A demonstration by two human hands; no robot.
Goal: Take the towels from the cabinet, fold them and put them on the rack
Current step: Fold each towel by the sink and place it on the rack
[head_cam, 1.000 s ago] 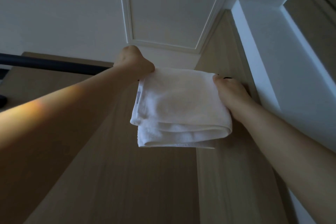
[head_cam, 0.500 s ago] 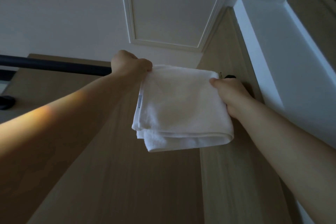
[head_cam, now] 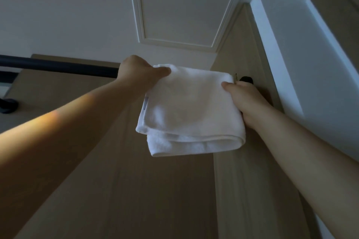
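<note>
We hold a folded white towel (head_cam: 191, 110) up high between us, our left hand (head_cam: 138, 71) pinching its far left corner, our right hand (head_cam: 245, 99) gripping its right edge. A dark rail (head_cam: 58, 66) runs behind on the left, before wooden panels (head_cam: 155, 190).

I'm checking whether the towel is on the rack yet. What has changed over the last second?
Almost nothing. The left hand has shifted slightly left and down against the dark rail; nothing taken or released. Both hands still pinch the upper corners of the folded white towel, the right hand by the wooden panel.
</note>
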